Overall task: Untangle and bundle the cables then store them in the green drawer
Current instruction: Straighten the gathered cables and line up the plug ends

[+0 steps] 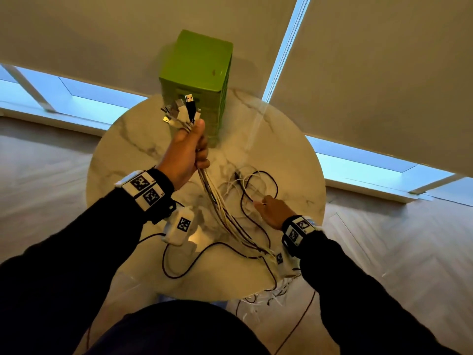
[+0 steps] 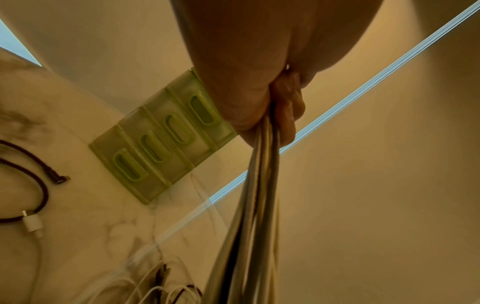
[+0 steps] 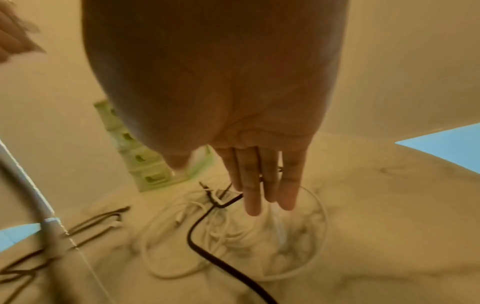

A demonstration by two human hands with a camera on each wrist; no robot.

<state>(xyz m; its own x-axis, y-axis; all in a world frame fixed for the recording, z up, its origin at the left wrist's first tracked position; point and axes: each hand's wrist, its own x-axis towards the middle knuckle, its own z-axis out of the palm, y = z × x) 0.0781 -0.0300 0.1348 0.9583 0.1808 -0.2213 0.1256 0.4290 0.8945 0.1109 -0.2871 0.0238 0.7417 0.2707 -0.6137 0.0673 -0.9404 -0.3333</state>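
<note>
My left hand (image 1: 190, 149) is raised above the round marble table (image 1: 128, 160) and grips a bunch of black and white cables (image 1: 217, 201) just below their USB plugs (image 1: 180, 110), which stick up in front of the green drawer unit (image 1: 197, 80). The strands hang from my left hand (image 2: 262, 107) as the cable bunch (image 2: 257, 195) and trail over the table's near edge. My right hand (image 1: 268, 210) reaches, fingers (image 3: 255, 185) straight, down to the loose cable loops (image 3: 207, 232) on the table, holding nothing. The green drawer unit (image 2: 161, 144) has all drawers closed.
The drawer unit stands at the table's far edge against drawn window blinds (image 1: 371, 85). More cable ends (image 1: 271, 295) dangle off the near table edge toward the wood floor (image 1: 384, 252). A dark braided cable (image 2: 39, 185) with a white plug lies left of the drawers.
</note>
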